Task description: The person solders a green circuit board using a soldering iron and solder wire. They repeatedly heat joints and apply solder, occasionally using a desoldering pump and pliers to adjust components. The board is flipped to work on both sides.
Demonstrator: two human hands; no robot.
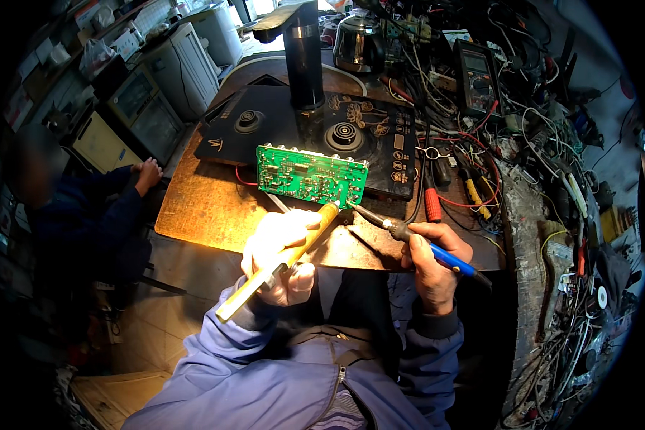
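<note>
My left hand (276,247) is closed around a long yellow solder sucker (246,292), whose narrow tip meets the lower edge of a green circuit board (312,175). Between the fingers of my right hand (438,264) is a soldering iron (448,256) with a blue grip. Its dark tip points at the same lower edge, close beside the sucker's tip. The board stands tilted with its soldered side toward me, leaning at the front of a black double tea stove (226,118). A red wire (245,179) runs from the board's left side.
A black spout column (304,68) rises from the stove, with a kettle (358,44) behind. To the right lie a multimeter (476,75), a red-handled tool (432,206), yellow-handled pliers (476,197) and tangled cables. At the left sits another person (86,208), hands together.
</note>
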